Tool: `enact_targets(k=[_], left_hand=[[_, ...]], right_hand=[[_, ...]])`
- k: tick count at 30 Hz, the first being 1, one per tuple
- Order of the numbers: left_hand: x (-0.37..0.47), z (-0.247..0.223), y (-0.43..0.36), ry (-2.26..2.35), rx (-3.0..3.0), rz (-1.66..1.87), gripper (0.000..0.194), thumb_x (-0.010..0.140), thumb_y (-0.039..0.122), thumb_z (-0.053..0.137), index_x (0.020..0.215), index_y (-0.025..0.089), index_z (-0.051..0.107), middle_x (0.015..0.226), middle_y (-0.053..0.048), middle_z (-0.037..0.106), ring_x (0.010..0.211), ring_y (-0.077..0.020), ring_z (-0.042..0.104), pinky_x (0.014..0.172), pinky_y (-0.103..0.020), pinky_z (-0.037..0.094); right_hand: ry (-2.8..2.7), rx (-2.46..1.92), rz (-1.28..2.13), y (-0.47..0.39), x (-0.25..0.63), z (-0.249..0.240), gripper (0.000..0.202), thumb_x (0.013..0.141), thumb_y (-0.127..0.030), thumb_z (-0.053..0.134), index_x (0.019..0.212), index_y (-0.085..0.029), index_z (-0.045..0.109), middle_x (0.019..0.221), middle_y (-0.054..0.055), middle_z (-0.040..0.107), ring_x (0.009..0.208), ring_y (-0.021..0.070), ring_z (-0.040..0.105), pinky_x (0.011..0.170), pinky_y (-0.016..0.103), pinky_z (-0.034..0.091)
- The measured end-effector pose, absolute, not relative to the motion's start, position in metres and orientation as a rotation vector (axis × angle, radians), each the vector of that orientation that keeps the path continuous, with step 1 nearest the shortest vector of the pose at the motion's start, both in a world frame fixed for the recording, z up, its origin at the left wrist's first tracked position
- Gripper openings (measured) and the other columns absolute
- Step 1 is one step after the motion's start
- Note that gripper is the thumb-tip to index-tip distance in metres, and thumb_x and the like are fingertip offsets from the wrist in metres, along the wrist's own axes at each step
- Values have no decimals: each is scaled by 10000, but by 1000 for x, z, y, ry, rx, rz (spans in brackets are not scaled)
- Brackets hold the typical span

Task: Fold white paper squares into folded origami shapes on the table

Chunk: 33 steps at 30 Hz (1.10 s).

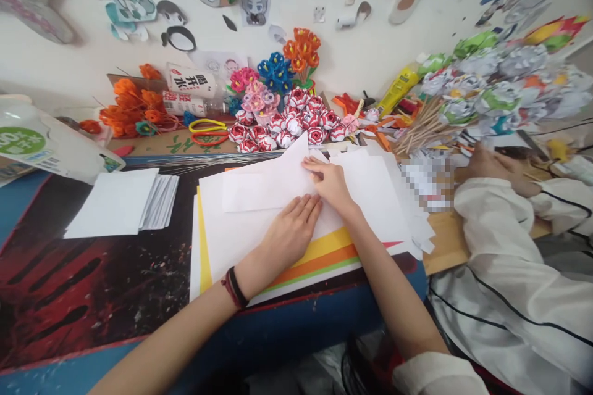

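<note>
A sheet of white paper [250, 191], partly folded with a pointed flap sticking up at the back, lies on a stack of larger sheets [361, 182]. My left hand [294, 225] rests flat on it, fingers stretched out along the lower part of the fold. Just above and to the right, my right hand [331, 184] has its fingertips pressed together at the flap's edge, pinching the paper. Both hands partly cover the folded sheet. Yellow, orange and green edges show beneath the white sheets.
White paper squares [115, 200] are piled at the left beside a large white bottle [50, 136]. Red-and-white paper flowers [296, 120] and thin wires [199, 162] lie behind the stack. At the right are stick flowers [491, 83] and another person's sleeve [495, 216].
</note>
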<state>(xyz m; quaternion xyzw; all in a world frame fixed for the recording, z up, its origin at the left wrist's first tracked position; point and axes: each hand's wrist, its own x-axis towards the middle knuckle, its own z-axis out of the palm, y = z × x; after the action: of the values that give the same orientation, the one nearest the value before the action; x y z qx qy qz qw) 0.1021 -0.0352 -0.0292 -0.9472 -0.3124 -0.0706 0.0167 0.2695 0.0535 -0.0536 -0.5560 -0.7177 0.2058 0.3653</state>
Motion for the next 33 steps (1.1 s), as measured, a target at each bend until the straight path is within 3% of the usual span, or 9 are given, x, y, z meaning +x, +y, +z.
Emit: enact_targets(k=[13, 33], left_hand=[[124, -24, -44, -1100, -2832, -14, 569, 855, 99, 367, 1400, -68, 371, 1438, -266, 399, 1339, -331, 404, 1101, -449, 342], [107, -25, -65, -1355, -2594, -5, 489, 876, -3, 308, 1332, -60, 477, 1354, -281, 490, 1258, -303, 514, 1048, -437, 429]], right_hand=[[-1804, -1456, 514, 51, 264, -51, 514, 717, 51, 459, 1090, -192, 717, 1198, 16, 663, 1239, 174, 544, 1107, 350, 389], [-1790, -1412, 591, 49, 266, -49, 495, 737, 52, 467, 1075, -207, 720, 1197, 10, 664, 1242, 161, 539, 1112, 349, 379]])
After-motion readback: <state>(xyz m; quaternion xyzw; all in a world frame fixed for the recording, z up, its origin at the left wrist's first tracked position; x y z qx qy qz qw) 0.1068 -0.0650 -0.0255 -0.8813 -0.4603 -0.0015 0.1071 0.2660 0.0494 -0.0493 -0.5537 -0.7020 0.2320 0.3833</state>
